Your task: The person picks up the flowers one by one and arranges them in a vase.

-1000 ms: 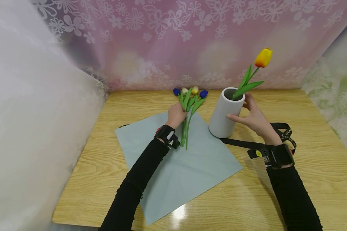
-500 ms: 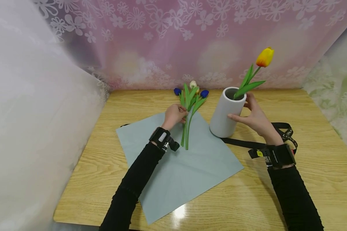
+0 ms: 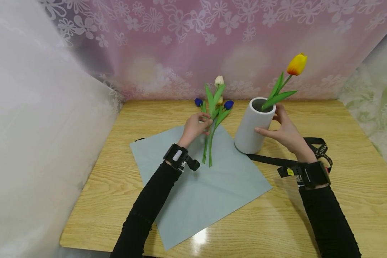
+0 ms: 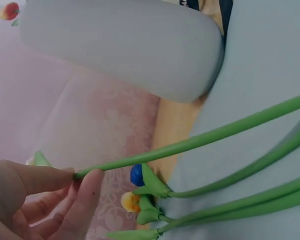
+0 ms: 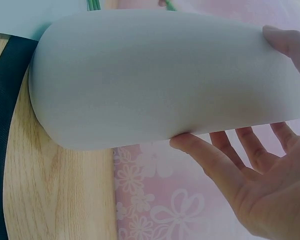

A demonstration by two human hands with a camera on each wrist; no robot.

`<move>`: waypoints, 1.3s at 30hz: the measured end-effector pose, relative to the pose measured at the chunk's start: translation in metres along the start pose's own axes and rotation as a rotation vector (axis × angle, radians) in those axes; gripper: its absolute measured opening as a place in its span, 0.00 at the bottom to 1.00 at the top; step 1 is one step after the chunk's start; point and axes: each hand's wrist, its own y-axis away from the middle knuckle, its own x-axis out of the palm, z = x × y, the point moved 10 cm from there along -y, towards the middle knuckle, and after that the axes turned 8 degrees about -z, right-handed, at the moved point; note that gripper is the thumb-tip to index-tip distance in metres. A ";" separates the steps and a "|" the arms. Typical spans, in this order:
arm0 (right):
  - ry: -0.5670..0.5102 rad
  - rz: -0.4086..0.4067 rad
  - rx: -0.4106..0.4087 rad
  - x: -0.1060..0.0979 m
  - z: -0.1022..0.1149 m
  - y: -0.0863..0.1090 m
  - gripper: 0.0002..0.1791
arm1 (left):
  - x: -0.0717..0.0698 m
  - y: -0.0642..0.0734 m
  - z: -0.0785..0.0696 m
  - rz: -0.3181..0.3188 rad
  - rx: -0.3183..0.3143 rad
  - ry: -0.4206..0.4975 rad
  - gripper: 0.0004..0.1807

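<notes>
My left hand (image 3: 195, 127) pinches the green stem of a white tulip (image 3: 219, 81) between thumb and fingertips. In the left wrist view that stem (image 4: 190, 143) slants up, above the other stems. Two blue tulips (image 3: 229, 104) and a yellowish one (image 4: 130, 202) lie close by, their stems reaching over blue-grey wrapping paper (image 3: 206, 204). On the right, my right hand (image 3: 285, 132) holds a white vase (image 3: 251, 130), its thumb and fingers around the upper side. A yellow-orange tulip (image 3: 297, 64) stands in the vase, leaning right; its lower stem is hidden inside.
A black printed ribbon (image 3: 271, 160) passes beside the vase base and loops on the wooden table (image 3: 351, 200). A pink floral curtain (image 3: 167, 46) hangs behind the table, with a pale sheet (image 3: 45, 125) at the left.
My left hand has drawn the white tulip upward and slightly right, lifting its bloom above the other flowers. The right hand and vase stay where they were.
</notes>
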 end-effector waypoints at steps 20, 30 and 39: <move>0.005 0.002 -0.006 0.000 0.000 0.000 0.51 | -0.017 0.022 -0.099 -0.193 0.534 0.179 0.16; -0.006 0.003 -0.001 0.001 0.002 0.001 0.51 | -0.031 0.057 -0.181 -0.303 0.705 0.220 0.12; 0.002 -0.003 0.032 0.000 -0.001 0.000 0.52 | -0.028 0.045 -0.202 -0.347 0.820 0.212 0.13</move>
